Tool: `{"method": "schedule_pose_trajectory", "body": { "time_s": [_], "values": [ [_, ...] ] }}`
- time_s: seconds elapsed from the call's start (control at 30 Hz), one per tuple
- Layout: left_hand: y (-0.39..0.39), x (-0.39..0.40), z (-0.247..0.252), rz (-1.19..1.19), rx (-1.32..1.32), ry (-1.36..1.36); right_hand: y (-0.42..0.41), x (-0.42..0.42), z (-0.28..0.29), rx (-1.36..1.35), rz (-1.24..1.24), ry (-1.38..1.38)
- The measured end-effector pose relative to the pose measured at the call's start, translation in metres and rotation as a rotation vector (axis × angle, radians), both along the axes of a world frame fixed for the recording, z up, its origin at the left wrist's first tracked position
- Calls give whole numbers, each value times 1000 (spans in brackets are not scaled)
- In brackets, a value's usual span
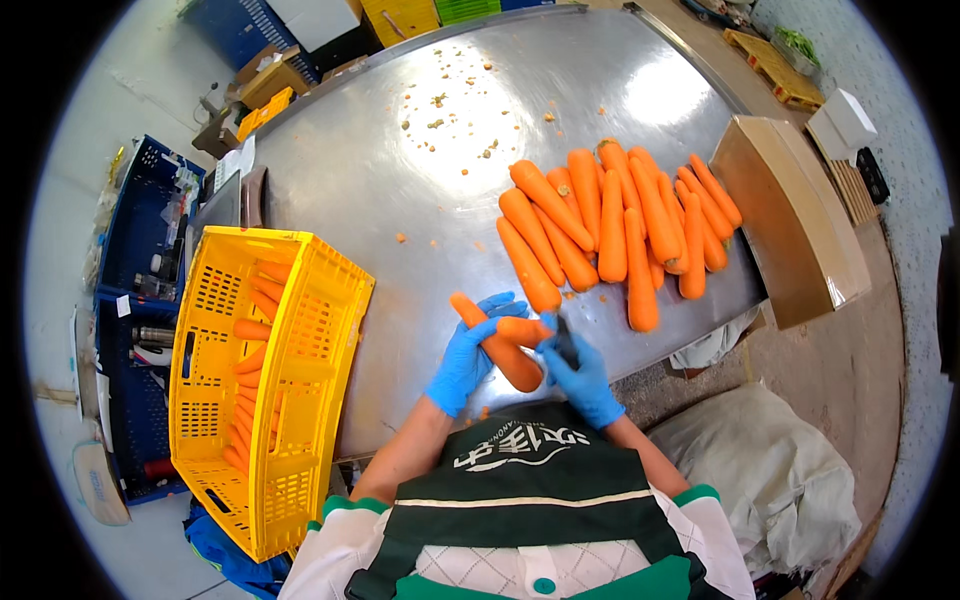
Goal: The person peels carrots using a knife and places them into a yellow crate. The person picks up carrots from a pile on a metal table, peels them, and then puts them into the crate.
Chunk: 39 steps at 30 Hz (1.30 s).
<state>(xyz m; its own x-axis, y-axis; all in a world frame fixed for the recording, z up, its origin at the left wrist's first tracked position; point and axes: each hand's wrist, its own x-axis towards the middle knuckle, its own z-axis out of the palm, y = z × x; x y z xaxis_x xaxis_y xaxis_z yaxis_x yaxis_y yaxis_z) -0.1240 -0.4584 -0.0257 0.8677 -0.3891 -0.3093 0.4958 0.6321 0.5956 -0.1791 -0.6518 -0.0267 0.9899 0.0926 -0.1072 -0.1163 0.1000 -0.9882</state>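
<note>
My left hand (463,360), in a blue glove, is shut around a long carrot (516,366) that slants toward my apron. A second carrot (521,331) lies across the first, its right end close to my right hand. In that gloved right hand (581,379) is a small tool with a dark handle (566,343); its working end is hidden or too blurred to tell. Just beyond my hands, a pile of carrots (611,225) rests on the steel table (337,172), the nearest carrot ending right by the tool.
On the left stands a yellow plastic crate (349,300) with several carrots (251,375) inside. A cardboard box (787,217) borders the pile on the right. Orange and brown scraps (435,124) dot the far tabletop. A pale cloth-covered heap (757,472) sits beside me at right.
</note>
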Motion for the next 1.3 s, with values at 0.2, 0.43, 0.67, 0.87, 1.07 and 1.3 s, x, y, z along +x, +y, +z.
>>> {"method": "schedule_pose_trajectory", "body": {
  "time_s": [0.2,0.43,0.67,0.87,1.07,1.3],
  "values": [
    [-18,6,4,-172,-17,-168,3,20,-5,181,-97,260],
    [-7,20,1,-15,172,-79,11,31,9,208,3,278],
    [11,6,59,-18,362,-106,-21,48,55,-858,5,-603],
    [17,-5,72,-18,617,-227,-21,56,89,-1057,149,-755],
    [13,-14,92,-48,721,-265,-16,52,112,-1131,209,-742],
    [18,-17,94,-66,928,-491,-42,65,79,-1137,57,-647]
  ]
}}
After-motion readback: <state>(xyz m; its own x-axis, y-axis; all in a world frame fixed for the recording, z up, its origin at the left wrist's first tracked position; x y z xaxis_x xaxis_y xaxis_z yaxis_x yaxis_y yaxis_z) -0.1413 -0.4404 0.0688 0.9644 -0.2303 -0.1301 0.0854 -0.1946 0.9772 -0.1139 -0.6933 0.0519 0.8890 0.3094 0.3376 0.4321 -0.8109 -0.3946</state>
